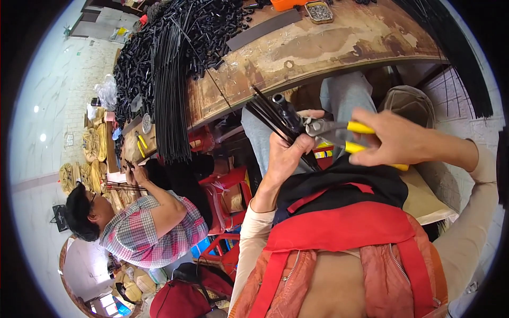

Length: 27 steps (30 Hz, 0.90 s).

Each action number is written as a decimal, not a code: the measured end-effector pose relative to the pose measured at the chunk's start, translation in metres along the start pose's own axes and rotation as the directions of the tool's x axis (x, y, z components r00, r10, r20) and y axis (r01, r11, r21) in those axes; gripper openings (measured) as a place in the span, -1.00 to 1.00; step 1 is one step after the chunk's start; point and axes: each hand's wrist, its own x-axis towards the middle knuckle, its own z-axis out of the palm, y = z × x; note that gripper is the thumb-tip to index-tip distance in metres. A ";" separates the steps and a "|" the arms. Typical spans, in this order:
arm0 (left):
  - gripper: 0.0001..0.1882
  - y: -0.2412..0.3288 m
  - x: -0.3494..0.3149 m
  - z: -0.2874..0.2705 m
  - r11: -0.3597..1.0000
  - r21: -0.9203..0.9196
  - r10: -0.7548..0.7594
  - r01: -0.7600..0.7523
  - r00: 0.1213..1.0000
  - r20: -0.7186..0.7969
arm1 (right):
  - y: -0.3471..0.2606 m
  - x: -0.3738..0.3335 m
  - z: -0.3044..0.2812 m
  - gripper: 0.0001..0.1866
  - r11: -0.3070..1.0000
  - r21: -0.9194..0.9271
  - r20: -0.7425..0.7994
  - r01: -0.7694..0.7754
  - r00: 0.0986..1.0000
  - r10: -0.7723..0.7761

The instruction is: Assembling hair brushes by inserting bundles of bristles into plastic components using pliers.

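Observation:
My left hand [283,156] is closed around a bundle of thin black rods [265,115] and a thicker black tubular part [287,114] with an open round end, held above my lap. Pliers with yellow grips [335,133] are in my right hand [395,139], its fingers wrapped round the handles. Their metal jaws meet the black part beside my left fingers. Whether the jaws grip it, I cannot make out. A red and black apron [339,228] covers my lap.
Ahead is a worn wooden table [318,45] with a heap of small black parts [212,32], a long bundle of black rods [172,100] and a small tray of metal bits [319,11]. More rods [466,63] hang at right. A co-worker in a plaid shirt [154,225] sits at left.

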 end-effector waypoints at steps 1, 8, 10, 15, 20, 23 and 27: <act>-0.42 0.000 0.002 0.003 0.999 0.006 0.050 -0.050 0.999 0.002 | 0.007 0.000 0.003 -0.60 0.976 -0.182 -0.187 0.119 0.970 -0.153; -0.42 0.004 0.000 0.007 0.998 -0.010 0.068 -0.068 0.995 0.071 | 0.006 0.014 -0.012 -0.38 0.698 0.538 0.543 -0.471 0.828 0.141; -0.42 0.001 -0.002 -0.003 0.999 -0.036 0.039 -0.034 0.987 0.158 | 0.015 0.017 -0.011 -0.21 0.660 0.579 0.607 -0.479 0.794 0.044; -0.45 -0.002 -0.003 -0.011 0.999 -0.047 0.031 -0.024 0.990 0.139 | 0.011 0.019 0.003 -0.25 0.774 0.542 0.442 -0.329 0.894 0.070; -0.49 0.000 -0.004 -0.006 0.998 -0.051 0.045 -0.040 0.993 0.110 | 0.019 0.009 0.032 -0.36 0.777 0.600 0.212 -0.191 0.974 0.076; -0.75 0.000 0.000 -0.007 0.993 -0.121 0.006 0.006 0.995 0.099 | 0.018 0.009 0.031 -0.35 0.795 0.577 0.170 -0.187 0.980 0.107; -0.80 -0.001 0.006 -0.003 0.995 -0.097 -0.008 0.017 0.995 0.095 | 0.008 0.005 0.019 -0.38 0.814 0.528 0.169 -0.243 0.969 0.179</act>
